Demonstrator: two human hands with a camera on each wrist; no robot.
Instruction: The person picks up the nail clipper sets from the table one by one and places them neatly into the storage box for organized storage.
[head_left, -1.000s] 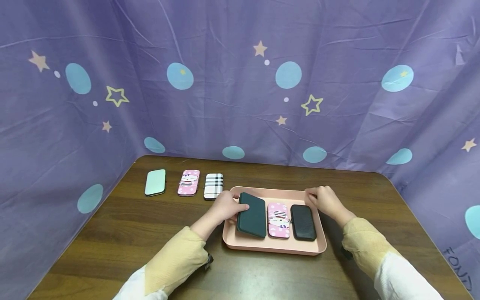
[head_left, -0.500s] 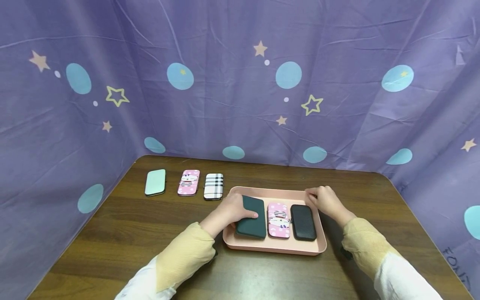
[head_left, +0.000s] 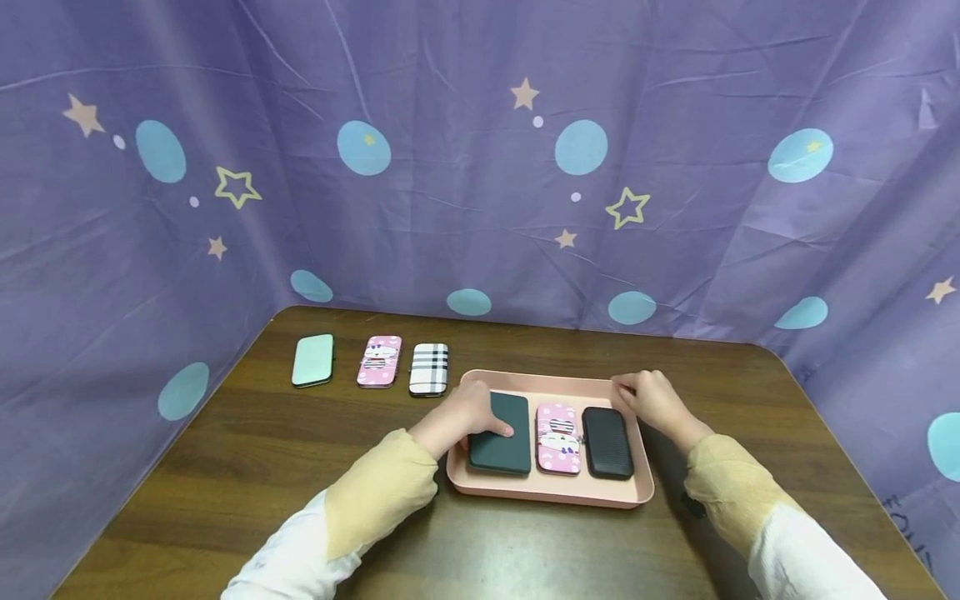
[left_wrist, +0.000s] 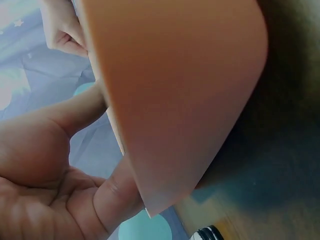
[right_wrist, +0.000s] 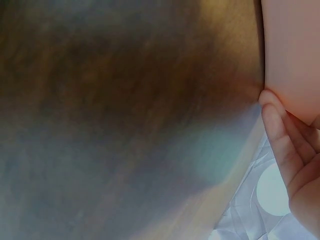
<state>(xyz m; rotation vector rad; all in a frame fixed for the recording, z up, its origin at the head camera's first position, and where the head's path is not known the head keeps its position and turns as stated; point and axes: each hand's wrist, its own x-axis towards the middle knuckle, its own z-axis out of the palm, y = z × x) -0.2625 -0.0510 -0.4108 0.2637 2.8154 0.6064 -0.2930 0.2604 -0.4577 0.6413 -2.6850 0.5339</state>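
In the head view a pink tray [head_left: 551, 502] holds three flat cases in a row. My left hand [head_left: 468, 410] is over the tray's left end and holds the dark green case [head_left: 504, 454], its thumb across the top; the other fingers are mostly hidden. That case lies about flat. To its right are a pink cartoon case [head_left: 558, 458] and a black ridged case [head_left: 607, 442]. My right hand [head_left: 654, 402] pinches the tray's back right corner. From the left wrist, my left hand [left_wrist: 55, 175] reaches over the tray wall [left_wrist: 185, 100]; the right wrist view shows fingertips [right_wrist: 272, 117] against the rim.
On the brown wooden table [head_left: 285, 467], left of the tray, lie a mint green case [head_left: 312, 360], another pink cartoon case [head_left: 379, 362] and a black-and-white plaid case [head_left: 429, 369]. A purple curtain [head_left: 465, 208] with stars and blue ovals closes off the back and sides.
The dark green case has gone from tilted to lying about flat in the tray. My left hand has shifted right with its thumb further over it. My right hand has stayed at the corner.
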